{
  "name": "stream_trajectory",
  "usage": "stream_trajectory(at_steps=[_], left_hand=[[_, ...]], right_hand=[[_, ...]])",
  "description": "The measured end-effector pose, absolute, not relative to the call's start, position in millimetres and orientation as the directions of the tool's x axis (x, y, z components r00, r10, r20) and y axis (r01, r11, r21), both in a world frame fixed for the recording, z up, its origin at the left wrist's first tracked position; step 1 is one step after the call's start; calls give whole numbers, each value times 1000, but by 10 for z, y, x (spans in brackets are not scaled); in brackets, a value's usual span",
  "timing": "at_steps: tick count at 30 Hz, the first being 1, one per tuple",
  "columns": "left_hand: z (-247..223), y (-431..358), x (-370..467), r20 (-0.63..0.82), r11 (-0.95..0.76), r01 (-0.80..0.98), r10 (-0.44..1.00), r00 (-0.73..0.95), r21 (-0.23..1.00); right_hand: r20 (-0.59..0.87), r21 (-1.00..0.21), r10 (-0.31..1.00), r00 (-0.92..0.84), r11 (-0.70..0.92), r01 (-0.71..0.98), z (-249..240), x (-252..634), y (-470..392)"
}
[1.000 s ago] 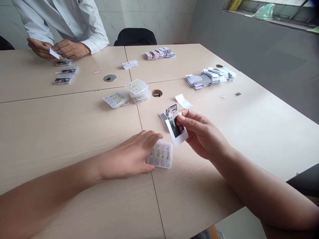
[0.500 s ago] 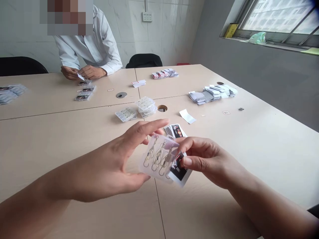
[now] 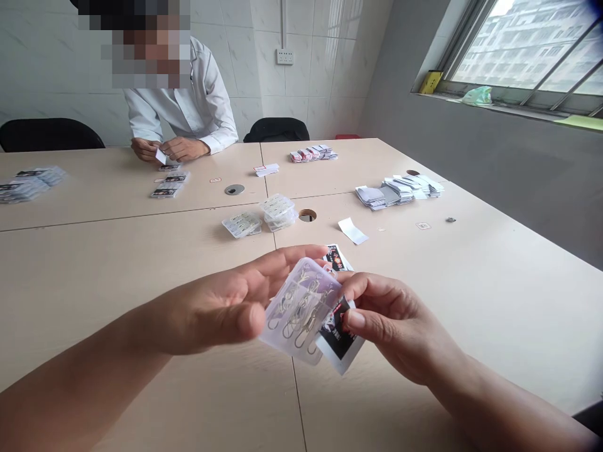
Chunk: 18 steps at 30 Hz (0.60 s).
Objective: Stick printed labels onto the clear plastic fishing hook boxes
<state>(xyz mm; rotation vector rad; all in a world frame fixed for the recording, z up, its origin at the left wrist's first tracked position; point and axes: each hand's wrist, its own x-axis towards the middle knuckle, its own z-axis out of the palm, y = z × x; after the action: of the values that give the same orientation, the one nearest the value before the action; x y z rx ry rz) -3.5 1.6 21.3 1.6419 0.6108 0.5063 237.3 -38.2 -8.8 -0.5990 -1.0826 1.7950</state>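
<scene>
working above the table (image 3: 494,282), you seem to be at a pairing step, and the next move calls for squared edges. your left hand (image 3: 221,304) spreads loosely left of the clear case (image 3: 301,311), fingers behind it, contact unclear; your right hand (image 3: 391,320) pinches by its right edge. the case tilts between both; the printed card (image 3: 336,336), in that pinch, overlaps its lower right corner; small hooks (image 3: 293,321) show inside.

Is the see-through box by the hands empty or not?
Not empty: several metal hooks show inside the clear box.
</scene>
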Motion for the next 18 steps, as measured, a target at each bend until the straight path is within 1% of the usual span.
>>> stream_trajectory(at_steps=[2,3,6,9,12,18], left_hand=[[178,7,18,-54,92,-2,598,800,996],[167,-1,46,-74,198,-49,570,818,979],[156,-28,122,-92,325,-139,603,793,935],[158,-58,159,-79,359,-186,610,788,915],[144,-83,156,-117,384,-186,643,757,904],[124,-85,149,-168,411,-189,688,706,892]], right_hand=[[58,-881,901,-430,-156,-446,-95,2375,-389],[64,-888,906,-418,-140,-438,-97,2375,-391],[85,-898,909,-409,-108,-426,-99,2372,-395],[90,-896,903,-421,-111,-430,-98,2362,-396],[109,-903,901,-420,-87,-421,-93,2346,-397],[92,-944,901,-425,-57,-325,-92,2350,-418]])
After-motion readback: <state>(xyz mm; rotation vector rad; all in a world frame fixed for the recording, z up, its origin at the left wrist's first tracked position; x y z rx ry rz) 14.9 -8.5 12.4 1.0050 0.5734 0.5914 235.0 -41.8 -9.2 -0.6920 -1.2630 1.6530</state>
